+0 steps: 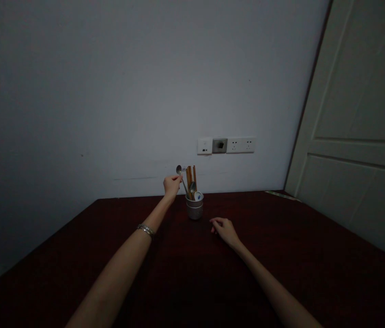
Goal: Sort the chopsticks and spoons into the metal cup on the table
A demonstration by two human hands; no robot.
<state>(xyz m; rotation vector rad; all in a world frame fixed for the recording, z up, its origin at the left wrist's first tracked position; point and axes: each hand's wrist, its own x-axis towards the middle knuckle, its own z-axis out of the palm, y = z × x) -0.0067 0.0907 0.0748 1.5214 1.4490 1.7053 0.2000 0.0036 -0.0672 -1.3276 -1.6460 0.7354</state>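
Note:
My left hand (172, 186) pinches a long-handled metal spoon (179, 169) just below its bowl. The spoon leans left, and its lower handle is inside a grey utensil holder (194, 210). Upright in that holder stand several wooden chopsticks (189, 176), another metal spoon (192, 186) and a white spoon with a blue mark (198, 196). To the right and in front of the holder, my right hand (225, 229) rests near the tabletop with its fingers curled. Whether anything is inside those fingers is hidden.
The dark red table (179, 273) reaches back to a pale wall (144, 91). Wall sockets (241, 145) and a grey switch plate (220, 146) are above the holder. A light panelled door (356, 173) borders the right side, with a patterned strip (283, 196) at the table's back right edge.

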